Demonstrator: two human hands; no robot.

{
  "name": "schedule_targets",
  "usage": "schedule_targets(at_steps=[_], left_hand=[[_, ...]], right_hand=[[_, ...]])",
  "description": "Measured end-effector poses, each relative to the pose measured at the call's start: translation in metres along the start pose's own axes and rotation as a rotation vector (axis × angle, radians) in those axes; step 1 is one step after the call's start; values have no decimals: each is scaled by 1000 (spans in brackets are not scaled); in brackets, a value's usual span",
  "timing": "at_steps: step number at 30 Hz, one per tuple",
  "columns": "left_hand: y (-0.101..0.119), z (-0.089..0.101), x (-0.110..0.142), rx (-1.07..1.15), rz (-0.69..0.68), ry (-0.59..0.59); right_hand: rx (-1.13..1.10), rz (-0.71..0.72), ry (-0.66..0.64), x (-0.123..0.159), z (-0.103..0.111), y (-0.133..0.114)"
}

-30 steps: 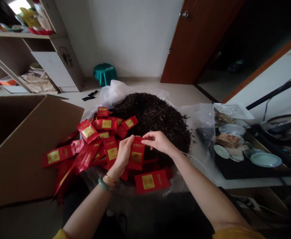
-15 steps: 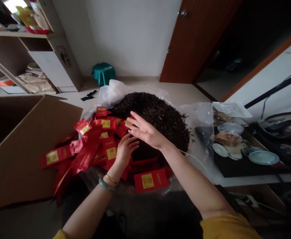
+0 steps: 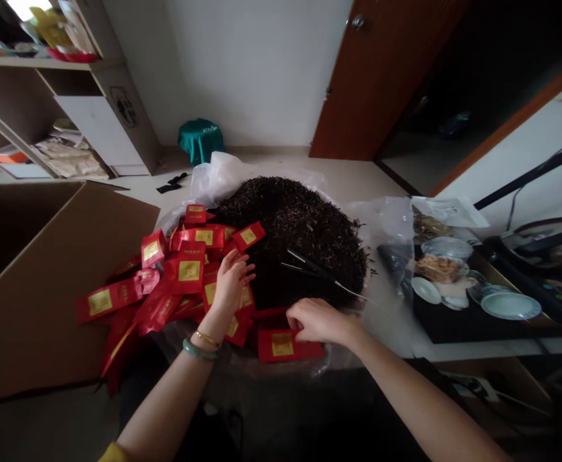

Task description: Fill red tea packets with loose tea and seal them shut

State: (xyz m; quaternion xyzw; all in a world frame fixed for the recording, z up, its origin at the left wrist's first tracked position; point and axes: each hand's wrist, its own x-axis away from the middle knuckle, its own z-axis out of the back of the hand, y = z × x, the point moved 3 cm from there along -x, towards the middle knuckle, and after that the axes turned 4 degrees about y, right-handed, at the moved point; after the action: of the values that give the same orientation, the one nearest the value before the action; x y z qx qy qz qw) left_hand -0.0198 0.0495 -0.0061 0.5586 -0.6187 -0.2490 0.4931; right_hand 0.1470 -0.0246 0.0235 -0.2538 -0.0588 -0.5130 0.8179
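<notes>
and here's the left hand (image 3: 229,285), open, fingers loosely spread, over the right side of the red packets (image 3: 190,269) heaped at left. down at the near side, the right hand (image 3: 317,319) has its fingers curled narrow over the far edge of the near packet (image 3: 282,346); whether they pinch it, i can't tell. beyond the hands, dark leaves (image 3: 305,218) pile high with clear plastic (image 3: 223,173) around them, a two-pronged tool (image 3: 312,264) lying on top. a box (image 3: 69,308) stands at left, a pale dish (image 3: 510,306) at right.
</notes>
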Motion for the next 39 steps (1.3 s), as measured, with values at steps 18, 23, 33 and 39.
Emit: schedule_targets(at_steps=[18,23,33,39], left_hand=[[-8,-22,16,-362,-164,-399],[-7,-18,19,-703,-442,-304],[-7,-17,17,-624,-379,-276],[-7,-12,10,-414,-363,-158]], right_hand=[[-550,1,797,-19,19,22],[27,204,1024,-15,35,6],[33,293,1127,-22,28,5],[-486,7,953,-35,15,19]])
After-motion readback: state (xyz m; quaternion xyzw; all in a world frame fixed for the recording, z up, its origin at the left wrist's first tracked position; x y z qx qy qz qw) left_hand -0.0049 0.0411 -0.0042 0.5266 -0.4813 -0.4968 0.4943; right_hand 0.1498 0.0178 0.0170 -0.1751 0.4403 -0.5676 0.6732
